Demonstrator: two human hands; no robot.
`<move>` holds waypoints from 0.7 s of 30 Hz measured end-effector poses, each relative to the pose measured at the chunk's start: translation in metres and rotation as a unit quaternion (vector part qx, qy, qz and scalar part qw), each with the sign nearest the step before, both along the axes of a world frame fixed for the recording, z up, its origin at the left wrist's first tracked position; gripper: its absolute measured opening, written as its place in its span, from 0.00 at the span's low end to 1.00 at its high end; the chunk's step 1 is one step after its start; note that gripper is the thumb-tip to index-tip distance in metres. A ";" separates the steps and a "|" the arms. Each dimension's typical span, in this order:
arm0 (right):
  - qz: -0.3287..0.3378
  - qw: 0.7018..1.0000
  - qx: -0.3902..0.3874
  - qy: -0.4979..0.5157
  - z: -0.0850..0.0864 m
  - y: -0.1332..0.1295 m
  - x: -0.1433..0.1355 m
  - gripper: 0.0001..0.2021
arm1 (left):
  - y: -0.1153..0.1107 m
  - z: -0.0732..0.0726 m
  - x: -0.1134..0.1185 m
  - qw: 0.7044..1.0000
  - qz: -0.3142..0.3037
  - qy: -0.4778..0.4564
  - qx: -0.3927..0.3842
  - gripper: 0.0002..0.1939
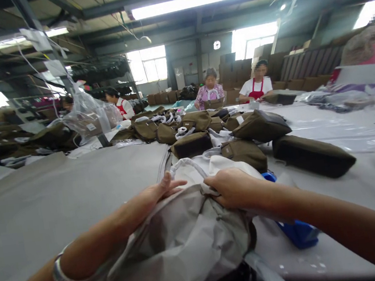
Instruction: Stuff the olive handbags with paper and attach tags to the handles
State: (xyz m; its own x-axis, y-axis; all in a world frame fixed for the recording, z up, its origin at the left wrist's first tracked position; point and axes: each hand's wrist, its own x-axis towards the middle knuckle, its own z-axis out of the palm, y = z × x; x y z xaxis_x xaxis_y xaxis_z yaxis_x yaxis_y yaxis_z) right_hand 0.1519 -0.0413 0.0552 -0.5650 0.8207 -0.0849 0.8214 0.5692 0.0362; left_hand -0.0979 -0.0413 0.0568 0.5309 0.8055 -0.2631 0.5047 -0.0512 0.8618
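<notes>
In front of me a thin off-white dust bag [182, 233] lies crumpled, with something dark showing faintly through it. At its upper edge my right hand [233, 189] is closed, pinching a gathered fold of the material. My left hand [159, 190] rests against the other side of the opening, thumb raised and fingers stretched out. Just beyond both hands, a handle wrapped in white film [186, 162] arches up at the opening. A dark strap end shows below my right hand, and a clear plastic strip hangs near it.
Brown handbags [244, 153] with wrapped handles are piled along the table [110, 183]. A blue plastic container [300, 234] sits partly under my right forearm. Clear plastic film lies at right. A post [102, 140] with hanging bags stands at left. Several co-workers are across the table.
</notes>
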 end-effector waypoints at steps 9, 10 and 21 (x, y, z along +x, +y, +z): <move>0.227 0.971 0.046 0.059 -0.031 0.014 0.010 0.28 | -0.039 -0.029 0.022 0.946 -0.053 0.219 0.235 0.30; 0.215 0.974 0.046 0.051 -0.030 0.010 0.011 0.23 | -0.040 -0.032 0.025 0.944 -0.048 0.207 0.251 0.25; 0.012 0.998 0.004 0.067 0.001 -0.030 0.026 0.19 | -0.028 -0.032 0.022 0.989 -0.008 0.062 0.134 0.14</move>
State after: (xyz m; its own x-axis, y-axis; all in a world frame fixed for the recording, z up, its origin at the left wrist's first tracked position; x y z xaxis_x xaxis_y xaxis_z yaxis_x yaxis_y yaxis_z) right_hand 0.1781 -0.0717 0.0563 -0.5900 0.8074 -0.0007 0.8056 0.5886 -0.0674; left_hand -0.0755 -0.0697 0.0247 0.5213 0.8469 -0.1048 0.6028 -0.2785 0.7477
